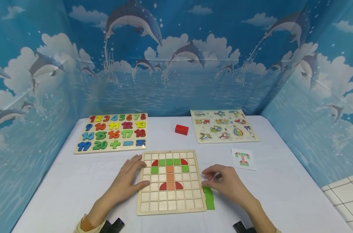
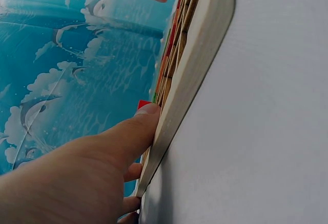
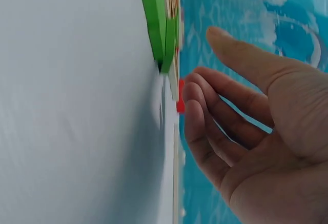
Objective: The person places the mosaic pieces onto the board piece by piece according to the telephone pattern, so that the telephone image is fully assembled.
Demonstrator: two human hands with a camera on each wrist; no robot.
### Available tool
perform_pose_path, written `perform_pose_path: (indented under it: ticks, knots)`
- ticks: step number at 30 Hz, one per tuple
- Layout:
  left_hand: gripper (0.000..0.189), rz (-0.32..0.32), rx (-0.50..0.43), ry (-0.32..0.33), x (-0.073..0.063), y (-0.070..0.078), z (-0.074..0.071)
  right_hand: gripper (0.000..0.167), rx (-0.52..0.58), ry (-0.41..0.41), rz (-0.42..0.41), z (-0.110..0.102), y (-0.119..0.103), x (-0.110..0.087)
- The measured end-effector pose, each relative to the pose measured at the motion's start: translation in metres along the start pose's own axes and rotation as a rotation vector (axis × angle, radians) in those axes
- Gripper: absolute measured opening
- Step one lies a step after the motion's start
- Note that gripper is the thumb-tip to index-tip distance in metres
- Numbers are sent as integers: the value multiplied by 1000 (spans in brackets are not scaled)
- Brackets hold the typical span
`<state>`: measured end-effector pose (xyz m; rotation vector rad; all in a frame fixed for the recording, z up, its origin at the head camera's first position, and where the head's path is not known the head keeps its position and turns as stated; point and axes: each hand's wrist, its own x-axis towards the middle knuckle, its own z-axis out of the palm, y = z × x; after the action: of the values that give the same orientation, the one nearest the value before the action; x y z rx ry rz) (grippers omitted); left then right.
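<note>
Wooden grid board (image 1: 172, 196) flat, partly filled (red, green, orange tiles (image 1: 170, 177)); loose green tiles (image 1: 210, 200) beside right edge.

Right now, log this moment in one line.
left hand: touching left edge of grid board | right hand: empty, near loose green tiles | coloured tiles: in T-like shape on board | pattern card: right of board

head: above, forward-down | wrists: low, close, rolled sideways | shared: board (image 1: 172, 205)

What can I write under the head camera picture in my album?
Left hand on the board, right hand beside loose green tiles, and a little card farther back.
</note>
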<state>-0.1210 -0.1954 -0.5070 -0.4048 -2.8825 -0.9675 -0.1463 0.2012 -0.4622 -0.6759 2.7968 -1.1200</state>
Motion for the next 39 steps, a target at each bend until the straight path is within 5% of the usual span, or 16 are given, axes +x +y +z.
perform_pose_path:
  ticks: [7,15,39]
  knots:
    - [57,8,10,15,0,-1,-1,39,-13,-69,56,-11,12,2]
    - [57,17,2,14,1,0,-2,32,35,-156,34,-11,14,1]
    - [56,-1,10,0,1,1,0,30,70,-210,34,-4,8,-2]
